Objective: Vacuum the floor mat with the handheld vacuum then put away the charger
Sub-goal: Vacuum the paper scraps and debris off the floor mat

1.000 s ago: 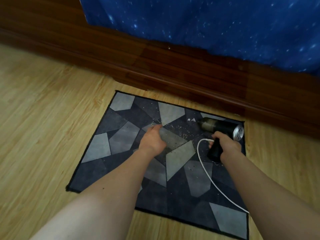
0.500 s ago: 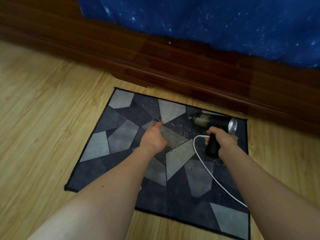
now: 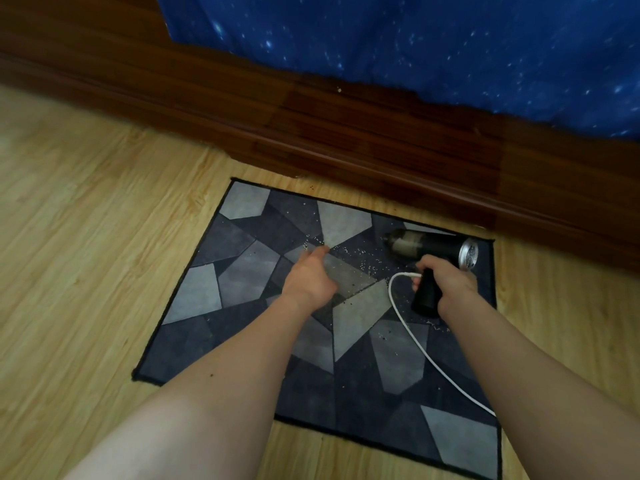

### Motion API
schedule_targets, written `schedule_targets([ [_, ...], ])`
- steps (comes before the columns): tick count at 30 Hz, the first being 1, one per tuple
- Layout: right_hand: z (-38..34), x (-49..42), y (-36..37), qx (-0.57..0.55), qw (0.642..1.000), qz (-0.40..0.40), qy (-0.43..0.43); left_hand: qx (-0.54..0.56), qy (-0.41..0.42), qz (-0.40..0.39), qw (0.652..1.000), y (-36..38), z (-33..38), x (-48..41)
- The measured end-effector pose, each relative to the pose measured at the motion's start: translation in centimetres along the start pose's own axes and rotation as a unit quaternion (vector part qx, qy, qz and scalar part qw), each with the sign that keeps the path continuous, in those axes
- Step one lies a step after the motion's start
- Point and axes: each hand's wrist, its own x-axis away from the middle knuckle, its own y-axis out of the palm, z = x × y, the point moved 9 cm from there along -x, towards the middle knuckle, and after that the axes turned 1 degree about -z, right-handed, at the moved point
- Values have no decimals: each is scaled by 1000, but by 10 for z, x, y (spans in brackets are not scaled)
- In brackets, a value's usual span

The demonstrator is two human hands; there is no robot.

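Both bare forearms stretch forward and down, the left one coming in from the lower left, the right one from the lower right, drawing closer toward the wrists. The left hand (image 3: 310, 278) is held low, back upward, fingers fairly straight and together, pointing ahead; the fingertips are a little blurred, and I cannot tell whether the palm touches anything. The right hand (image 3: 446, 285) is well apart from it, knuckles up, fingers and thumb curled tight round the handle of the vacuum (image 3: 433, 245). Both wrists are about straight, in line with the forearms.
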Motion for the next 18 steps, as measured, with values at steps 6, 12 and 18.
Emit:
schedule_targets([
  [6, -2, 1, 4, 30, 999, -30, -5, -6, -3, -6, 1000, 2, 3, 4],
  [12, 1, 10, -10, 104, 994, -45, -5, -8, 6, -16, 1000, 9, 15, 9],
  [18, 12, 14, -20, 143, 988, -61, 5, -26, 21, -27, 999, 22, 24, 20],
])
